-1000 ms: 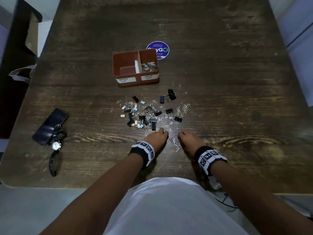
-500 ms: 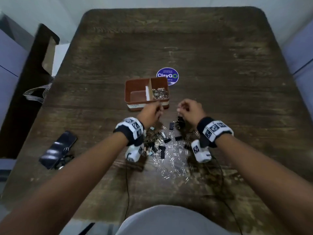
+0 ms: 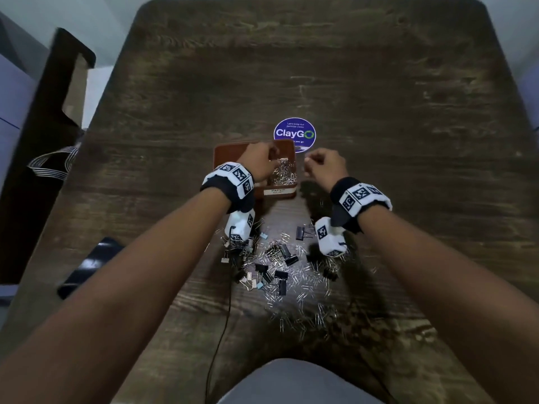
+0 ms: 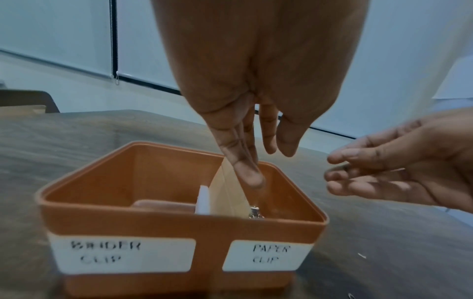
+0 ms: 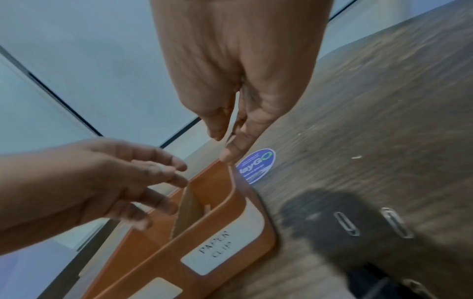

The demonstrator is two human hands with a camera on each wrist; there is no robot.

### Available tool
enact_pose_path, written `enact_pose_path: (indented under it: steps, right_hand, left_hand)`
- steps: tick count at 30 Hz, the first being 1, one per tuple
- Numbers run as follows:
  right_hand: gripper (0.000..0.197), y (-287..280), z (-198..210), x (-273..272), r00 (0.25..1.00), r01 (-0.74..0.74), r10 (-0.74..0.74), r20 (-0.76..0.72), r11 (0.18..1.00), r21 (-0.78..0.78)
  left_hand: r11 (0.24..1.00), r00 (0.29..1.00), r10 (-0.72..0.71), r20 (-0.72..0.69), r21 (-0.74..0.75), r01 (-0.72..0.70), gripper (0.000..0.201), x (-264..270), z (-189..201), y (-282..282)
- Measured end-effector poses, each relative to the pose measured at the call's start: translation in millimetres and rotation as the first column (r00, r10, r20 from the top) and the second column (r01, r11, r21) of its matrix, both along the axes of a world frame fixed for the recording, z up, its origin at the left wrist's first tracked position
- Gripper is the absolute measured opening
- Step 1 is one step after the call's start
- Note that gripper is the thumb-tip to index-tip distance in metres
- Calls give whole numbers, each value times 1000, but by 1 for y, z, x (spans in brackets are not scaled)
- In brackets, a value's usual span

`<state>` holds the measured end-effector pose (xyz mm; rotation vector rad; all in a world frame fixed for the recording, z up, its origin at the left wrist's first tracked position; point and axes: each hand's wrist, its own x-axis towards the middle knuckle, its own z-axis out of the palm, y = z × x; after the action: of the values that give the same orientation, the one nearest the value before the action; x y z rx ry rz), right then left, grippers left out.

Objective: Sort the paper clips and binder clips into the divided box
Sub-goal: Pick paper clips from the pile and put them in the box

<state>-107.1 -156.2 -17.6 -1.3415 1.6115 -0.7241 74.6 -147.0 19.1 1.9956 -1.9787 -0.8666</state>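
The brown divided box (image 3: 221,150) (image 4: 179,222) (image 5: 230,232) stands mid-table, labelled BINDER CLIP left and PAPER CLIP right. Silver paper clips (image 3: 284,170) (image 4: 254,213) lie in its right compartment. My left hand (image 3: 259,161) (image 4: 268,161) (image 5: 115,176) hovers over that compartment, fingers straight and pointing down, holding nothing. Just right of the box, my right hand (image 3: 320,164) (image 5: 225,145) (image 4: 384,172) has thumb and fingertips drawn together, seemingly pinching a few paper clips, though they are blurred. The mixed pile of clips (image 3: 280,263) lies nearer to me, under my wrists.
A round blue sticker (image 3: 294,135) (image 5: 257,165) lies behind the box. A dark phone (image 3: 87,266) rests at the table's left edge, with a dark chair (image 3: 43,141) beyond. A thin cable (image 3: 221,330) trails towards me. Two loose paper clips (image 5: 346,223) lie right of the box.
Both hands rose from the near edge of the pile and travelled forward to the box. The left hand went from curled to straight fingers above the paper clip compartment.
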Motion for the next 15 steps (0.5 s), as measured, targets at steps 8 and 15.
enact_pose_path:
  steps: [8,15]
  right_hand:
    - [10,70,-20,-80,975,-156,172,-137,980,121]
    - [54,152,-63,-122,615,-442,518,-595,851,284]
  left_hand:
    - [995,986,-100,-134,11,103,18,-20,-8,88]
    - [918,929,-370,-26,141,369,12,-56,-65,173]
